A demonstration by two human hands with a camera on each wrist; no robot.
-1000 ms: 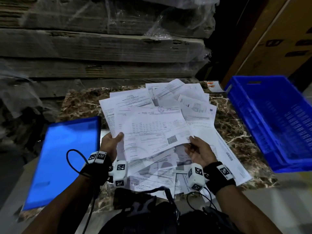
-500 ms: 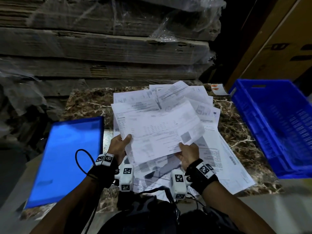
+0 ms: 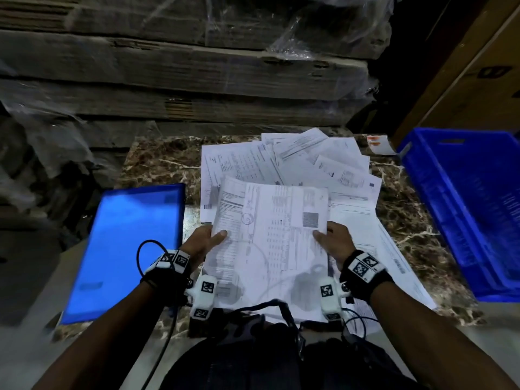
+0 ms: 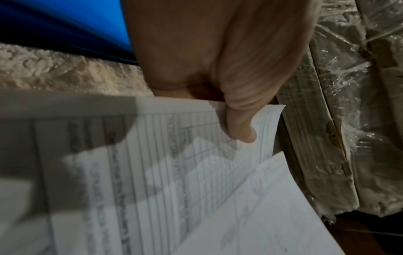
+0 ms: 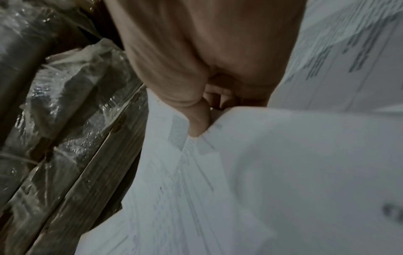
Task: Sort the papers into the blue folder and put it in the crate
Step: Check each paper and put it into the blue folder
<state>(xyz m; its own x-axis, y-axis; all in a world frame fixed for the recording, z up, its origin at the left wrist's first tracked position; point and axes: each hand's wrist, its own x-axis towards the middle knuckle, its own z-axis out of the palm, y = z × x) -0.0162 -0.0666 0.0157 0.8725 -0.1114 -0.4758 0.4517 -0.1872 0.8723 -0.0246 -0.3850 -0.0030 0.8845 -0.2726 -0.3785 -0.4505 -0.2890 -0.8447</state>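
Both hands are clamped on one gathered stack of papers (image 3: pixel 270 243) held above the marble tabletop (image 3: pixel 157 167): the left hand (image 3: pixel 204 243) grips its edge at 9 o'clock with the thumb lying on the top sheet, and the right hand (image 3: pixel 336 243) grips the edge at 3 o'clock the same way. The head view alone gives the layout: more loose sheets (image 3: pixel 295 161) lie fanned on the table toward 12 o'clock of the held stack and spill out under it toward 4 o'clock; the blue folder (image 3: pixel 126 249) lies flat at 9 o'clock, just beside the left hand; the blue crate (image 3: pixel 464 204) stands at 3 o'clock, off the table's right end. Plastic-wrapped cardboard stacks (image 3: pixel 183 74) rise behind the table at 12 o'clock. The left wrist view shows what the head view hides, namely the thumb (image 4: pixel 237 124) pressed onto a ruled, printed sheet with its corner curling up, and a strip of the folder behind the hand. The right wrist view shows that thumb (image 5: pixel 198 120) tucked into a crease between overlapping sheets, with the wrapped cardboard at 9 o'clock; the print there is too blurred to read.
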